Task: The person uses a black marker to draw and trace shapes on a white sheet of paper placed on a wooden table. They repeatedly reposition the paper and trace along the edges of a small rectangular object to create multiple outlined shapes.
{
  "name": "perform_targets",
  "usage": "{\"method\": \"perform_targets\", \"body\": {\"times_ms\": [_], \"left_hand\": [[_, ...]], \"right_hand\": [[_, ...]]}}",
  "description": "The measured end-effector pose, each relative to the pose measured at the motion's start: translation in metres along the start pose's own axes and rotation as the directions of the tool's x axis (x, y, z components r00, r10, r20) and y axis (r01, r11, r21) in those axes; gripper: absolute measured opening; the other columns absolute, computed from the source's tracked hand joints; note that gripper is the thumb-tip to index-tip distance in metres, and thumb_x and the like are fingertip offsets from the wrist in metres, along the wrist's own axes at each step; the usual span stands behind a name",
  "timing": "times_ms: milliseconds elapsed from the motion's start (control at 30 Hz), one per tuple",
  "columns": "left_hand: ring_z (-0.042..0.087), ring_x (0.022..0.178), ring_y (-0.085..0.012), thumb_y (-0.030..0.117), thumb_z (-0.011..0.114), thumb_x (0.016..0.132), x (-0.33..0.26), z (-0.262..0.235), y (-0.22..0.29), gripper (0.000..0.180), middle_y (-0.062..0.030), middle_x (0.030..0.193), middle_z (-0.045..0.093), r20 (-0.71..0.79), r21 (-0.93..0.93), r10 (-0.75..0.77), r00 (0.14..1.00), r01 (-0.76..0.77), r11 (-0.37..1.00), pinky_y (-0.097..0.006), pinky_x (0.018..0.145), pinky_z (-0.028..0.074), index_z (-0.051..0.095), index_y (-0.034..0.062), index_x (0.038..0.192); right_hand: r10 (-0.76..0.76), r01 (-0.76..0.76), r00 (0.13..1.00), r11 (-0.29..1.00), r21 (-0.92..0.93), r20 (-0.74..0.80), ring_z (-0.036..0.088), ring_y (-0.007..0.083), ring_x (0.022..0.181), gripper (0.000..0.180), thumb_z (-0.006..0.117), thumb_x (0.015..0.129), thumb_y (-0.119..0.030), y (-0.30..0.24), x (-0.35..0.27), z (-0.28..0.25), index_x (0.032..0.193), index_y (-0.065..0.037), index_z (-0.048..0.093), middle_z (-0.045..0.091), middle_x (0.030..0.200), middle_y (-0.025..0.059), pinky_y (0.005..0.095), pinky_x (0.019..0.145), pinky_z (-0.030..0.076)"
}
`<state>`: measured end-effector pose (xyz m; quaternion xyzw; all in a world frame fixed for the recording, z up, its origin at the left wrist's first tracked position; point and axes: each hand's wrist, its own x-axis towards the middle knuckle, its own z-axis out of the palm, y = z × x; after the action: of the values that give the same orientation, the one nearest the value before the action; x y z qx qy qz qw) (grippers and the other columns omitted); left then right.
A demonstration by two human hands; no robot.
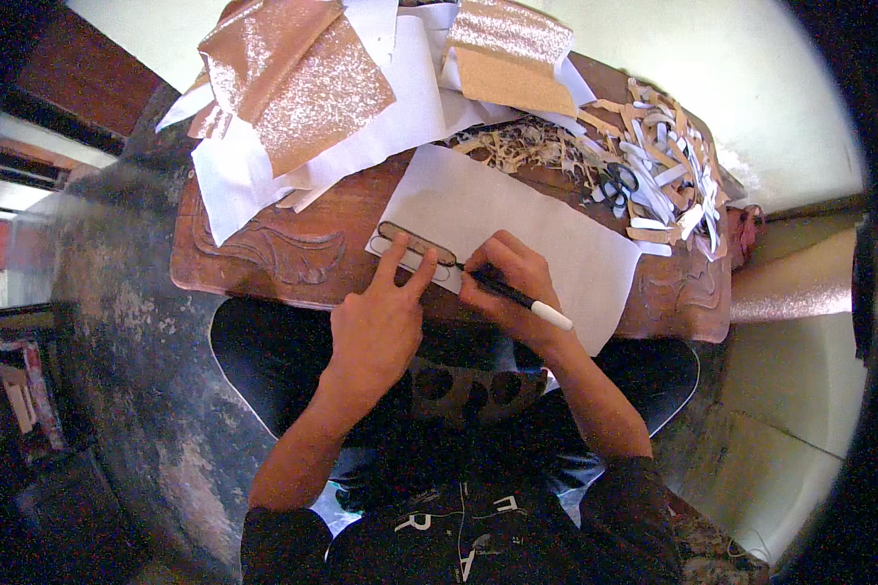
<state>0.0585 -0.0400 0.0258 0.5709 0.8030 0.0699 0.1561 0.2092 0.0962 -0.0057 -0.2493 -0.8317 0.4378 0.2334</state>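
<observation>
A white sheet (pixel 546 234) lies slanted across the front of the carved wooden table. Near its left end rests a narrow template with rounded ends (pixel 415 243), dark along its edge. My left hand (pixel 380 317) presses it down with two outstretched fingertips. Drawn outlines show on the sheet just below the template. My right hand (pixel 512 288) grips a black marker (pixel 517 292) with a white end, its tip against the template's right end. The marker's tip is partly hidden by my fingers.
Brown glittery sheets (pixel 322 107) and white sheets (pixel 419 88) are heaped at the far left; another brown piece (pixel 517 83) lies at the back. Black-handled scissors (pixel 617 183) sit beside a pile of white and tan offcuts (pixel 673 166) at the right. A glittery roll (pixel 790 283) is beyond the table's right edge.
</observation>
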Motion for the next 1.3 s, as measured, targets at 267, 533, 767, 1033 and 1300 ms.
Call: {"method": "perform_targets", "body": {"times_ms": [267,533,767,1033,1300], "left_hand": [[0.072,0.074,-0.04,0.011,0.063,0.085,0.0,-0.003,0.002,0.061,-0.0123,0.155,0.041,0.018,-0.005,-0.021,1.0,0.022,1.0,-0.049,0.065,0.06,0.053,0.0254,0.142],[0.072,0.076,-0.0386,0.012,0.064,0.085,0.001,0.0,0.001,0.059,-0.0139,0.153,0.042,0.009,-0.02,-0.02,1.0,0.02,1.0,-0.048,0.066,0.06,0.054,0.0246,0.142],[0.072,0.075,-0.0376,0.012,0.063,0.085,0.001,-0.001,0.001,0.058,-0.0131,0.153,0.043,-0.014,-0.034,-0.015,1.0,0.014,0.999,-0.048,0.065,0.06,0.055,0.0246,0.141],[0.072,0.074,-0.0382,0.013,0.063,0.086,0.001,0.0,0.002,0.056,-0.0121,0.152,0.044,-0.023,-0.027,-0.011,1.0,0.011,1.0,-0.048,0.065,0.06,0.055,0.0246,0.14],[0.072,0.075,-0.0388,0.013,0.062,0.087,0.002,-0.001,0.002,0.055,-0.0116,0.152,0.044,0.004,-0.026,-0.028,1.0,0.029,0.999,-0.049,0.067,0.06,0.055,0.0247,0.14]], "right_hand": [[-0.031,0.025,0.996,0.998,-0.062,-0.087,0.061,0.0184,0.068,0.017,0.076,0.074,-0.005,0.003,0.01,-0.001,0.082,-0.003,0.062,0.062,0.078,0.0086,0.03,0.063,0.049],[-0.021,0.021,1.0,1.0,-0.014,-0.02,0.061,0.0163,0.069,0.016,0.077,0.074,-0.006,0.009,0.021,-0.003,0.082,-0.002,0.064,0.064,0.078,0.0084,0.0289,0.063,0.049],[-0.013,0.013,1.0,1.0,-0.018,0.001,0.061,0.0162,0.069,0.016,0.077,0.074,-0.006,0.006,0.022,-0.003,0.082,-0.002,0.064,0.064,0.078,0.0084,0.0293,0.063,0.049],[-0.013,0.014,1.0,0.999,-0.042,0.029,0.061,0.017,0.069,0.016,0.077,0.075,-0.006,0.007,0.023,-0.004,0.081,-0.002,0.063,0.063,0.079,0.0089,0.0295,0.063,0.049],[0.014,-0.012,0.999,0.999,-0.046,0.033,0.06,0.018,0.067,0.017,0.075,0.072,-0.007,0.003,0.023,-0.007,0.079,-0.002,0.06,0.062,0.078,0.0091,0.0301,0.062,0.048]]}}
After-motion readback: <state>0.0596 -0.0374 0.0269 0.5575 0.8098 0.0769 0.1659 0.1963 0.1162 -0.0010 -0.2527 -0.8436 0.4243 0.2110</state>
